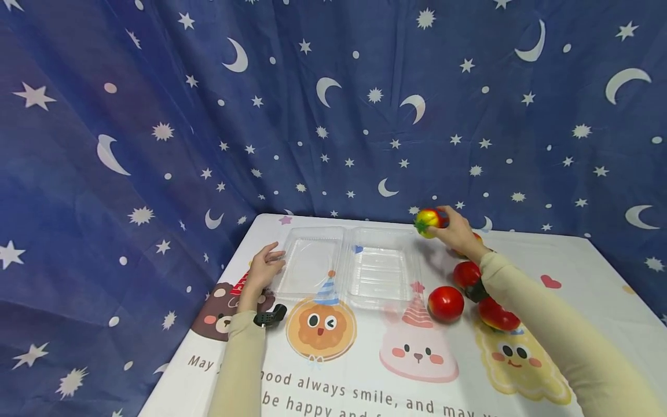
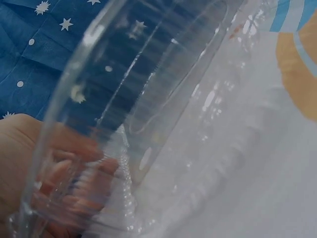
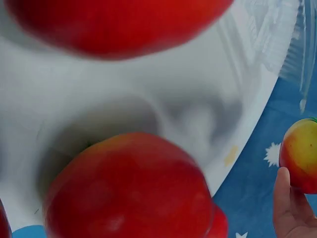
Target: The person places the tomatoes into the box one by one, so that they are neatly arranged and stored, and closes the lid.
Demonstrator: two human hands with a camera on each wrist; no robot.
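Observation:
My right hand (image 1: 454,233) grips a red-and-yellow tomato (image 1: 428,222) with a green leafy top, raised near the table's far edge. In the right wrist view the thumb and fingers lie against the lower side of that tomato (image 3: 303,156). A clear plastic clamshell box lies opened flat, with its left half (image 1: 312,263) beside its right half (image 1: 379,267). At the outer edge of the left half, my left hand (image 1: 266,267) has its fingers loosely bent, the fingertips right at the rim. The left wrist view shows these fingers (image 2: 89,183) through the clear plastic.
Several red tomatoes, one of them (image 1: 446,304) nearest the box, lie on the right side of the table under my right forearm. A printed white cloth (image 1: 333,399) covers the table. A blue curtain (image 1: 365,116) with moons and stars hangs behind and at the left.

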